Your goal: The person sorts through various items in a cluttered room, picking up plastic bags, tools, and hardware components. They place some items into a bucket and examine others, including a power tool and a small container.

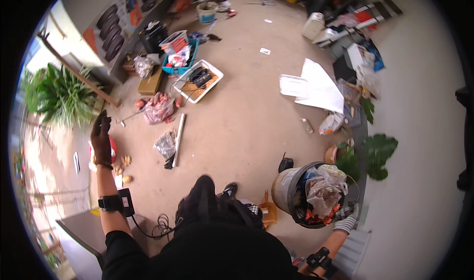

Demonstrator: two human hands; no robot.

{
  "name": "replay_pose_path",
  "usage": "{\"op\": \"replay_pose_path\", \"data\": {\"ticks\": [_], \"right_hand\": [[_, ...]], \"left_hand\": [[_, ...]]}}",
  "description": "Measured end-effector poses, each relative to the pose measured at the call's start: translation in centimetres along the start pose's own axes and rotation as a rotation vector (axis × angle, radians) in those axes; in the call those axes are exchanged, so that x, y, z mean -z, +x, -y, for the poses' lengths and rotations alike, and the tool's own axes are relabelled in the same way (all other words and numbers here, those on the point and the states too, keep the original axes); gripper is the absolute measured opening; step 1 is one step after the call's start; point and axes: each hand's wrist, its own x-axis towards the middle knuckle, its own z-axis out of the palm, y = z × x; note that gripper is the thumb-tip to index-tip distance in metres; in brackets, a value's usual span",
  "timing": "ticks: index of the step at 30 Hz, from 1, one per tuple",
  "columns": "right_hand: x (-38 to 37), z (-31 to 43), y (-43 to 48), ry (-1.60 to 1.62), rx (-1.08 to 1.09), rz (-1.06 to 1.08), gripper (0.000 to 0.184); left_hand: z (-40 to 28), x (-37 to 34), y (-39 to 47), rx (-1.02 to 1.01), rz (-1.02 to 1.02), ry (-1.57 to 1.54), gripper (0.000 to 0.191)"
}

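On the right, my right hand (347, 216) in a grey-and-white striped glove grips a bucket (288, 189) at its rim or wire handle; which of the two is hard to tell. The bucket tilts towards me, showing crumpled plastic bags (323, 191) and orange-red scraps inside. My left hand (102, 141), in a dark brown glove, is stretched out at the left with nothing visible in it. Below or behind that hand, a red basin (113, 148) is partly covered, and several potatoes (126, 169) lie beside it.
A dustpan (269, 211) lies by my feet. Ahead are a white strip (179, 139), a bag of sweet potatoes (159, 109) and a white tray (218, 72). White sheeting (320, 89) and potted plants (333, 154) line the right. A grey cabinet (79, 230) stands left.
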Motion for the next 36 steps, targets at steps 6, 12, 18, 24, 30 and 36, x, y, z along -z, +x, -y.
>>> {"op": "replay_pose_path", "data": {"ticks": [6,12,18,24,30,36], "right_hand": [[-16.7,3.5,10.4,-0.122,-0.045,0.239,0.030],[-33.9,5.3,17.9,-0.157,-0.045,0.016,0.031],[-49.8,8.8,22.7,-0.155,-0.115,-0.006,0.035],[-69.0,10.7,32.5,-0.186,-0.140,0.199,0.026],[-93.8,10.7,39.0,-0.434,-0.213,0.313,0.025],[-116.8,12.2,41.8,-0.618,-0.204,0.451,0.021]], "left_hand": [[4.4,3.2,1.3,0.076,-0.338,-0.037,0.038],[7.7,-10.6,14.0,0.185,-0.410,-0.145,0.040],[-0.2,-32.2,33.6,0.065,-0.130,-0.166,0.038],[-4.8,-49.1,48.2,0.004,-0.106,-0.220,0.036],[-2.4,-57.9,55.5,0.048,-0.265,0.060,0.038],[0.1,-60.4,59.4,0.226,-0.459,-0.216,0.040]]}}
